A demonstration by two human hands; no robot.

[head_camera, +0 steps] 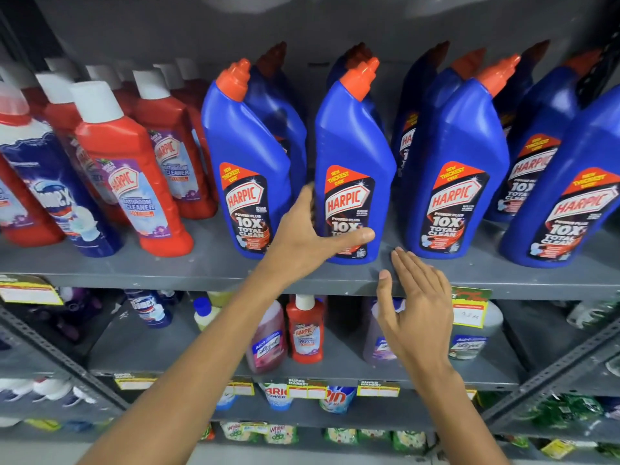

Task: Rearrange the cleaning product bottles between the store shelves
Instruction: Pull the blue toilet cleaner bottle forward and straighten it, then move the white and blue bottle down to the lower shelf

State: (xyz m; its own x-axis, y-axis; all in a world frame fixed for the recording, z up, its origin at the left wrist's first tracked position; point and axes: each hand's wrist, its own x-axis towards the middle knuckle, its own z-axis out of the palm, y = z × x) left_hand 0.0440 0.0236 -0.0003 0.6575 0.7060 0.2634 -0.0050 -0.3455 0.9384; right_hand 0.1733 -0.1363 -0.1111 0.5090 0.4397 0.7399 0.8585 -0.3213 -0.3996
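Observation:
Several blue Harpic bottles with orange caps stand in rows on the grey upper shelf (214,263). My left hand (308,236) wraps the lower left side of the middle front blue Harpic bottle (352,149), thumb across its label and fingers behind it. The bottle stands upright on the shelf. My right hand (419,303) hovers flat with fingers apart at the shelf's front edge, just right of that bottle, and holds nothing. Another blue bottle (248,156) stands to the left, and one more (459,162) to the right.
Red Harpic bathroom cleaner bottles (134,169) and a blue Domex bottle (60,193) fill the upper shelf's left part. The lower shelf (141,347) holds a small red Harpic bottle (305,327), a pink bottle (266,337) and a purple one. Price tags hang on the shelf edges.

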